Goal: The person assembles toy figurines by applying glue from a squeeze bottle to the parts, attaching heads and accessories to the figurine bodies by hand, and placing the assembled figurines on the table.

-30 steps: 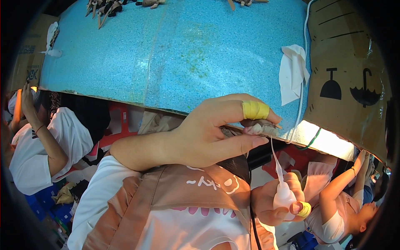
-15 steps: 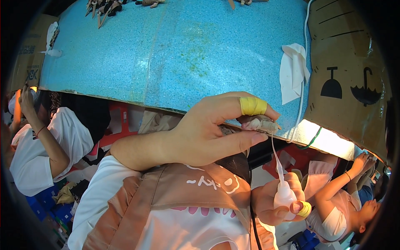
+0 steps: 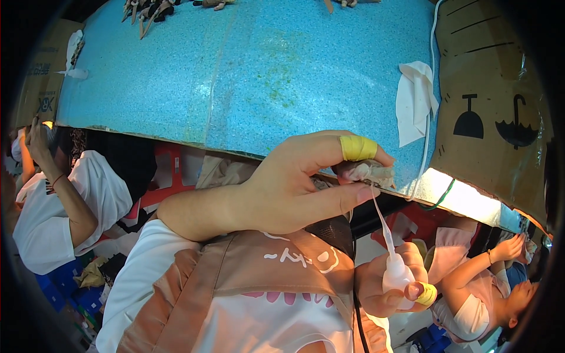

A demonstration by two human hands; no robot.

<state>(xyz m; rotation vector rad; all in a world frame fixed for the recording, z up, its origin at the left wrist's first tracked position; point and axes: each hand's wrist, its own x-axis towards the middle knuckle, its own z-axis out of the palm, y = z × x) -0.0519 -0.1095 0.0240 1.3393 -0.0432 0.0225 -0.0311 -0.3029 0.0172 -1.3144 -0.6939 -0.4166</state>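
My left hand [image 3: 294,185] pinches a small grey-brown piece [image 3: 368,172] between thumb and forefinger; the forefinger wears yellow tape. It hovers at the near edge of the blue tabletop [image 3: 247,76]. Lower right, my right hand [image 3: 382,288], with yellow tape on one finger, grips a white squeeze bottle [image 3: 397,276]. The bottle's long thin nozzle points up and reaches the underside of the pinched piece. My apron and white shirt fill the lower middle.
A crumpled white cloth [image 3: 415,100] and a white cable [image 3: 428,117] lie on the tabletop's right side. Brown cardboard [image 3: 494,106] stands at the right. Several small brown pieces [image 3: 147,9] sit at the far edge. One co-worker [image 3: 65,200] is at the left, another co-worker [image 3: 494,276] at the lower right.
My hands have hardly moved; the left forefinger shifted slightly on the piece. The co-worker at the right has lowered a hand a little.
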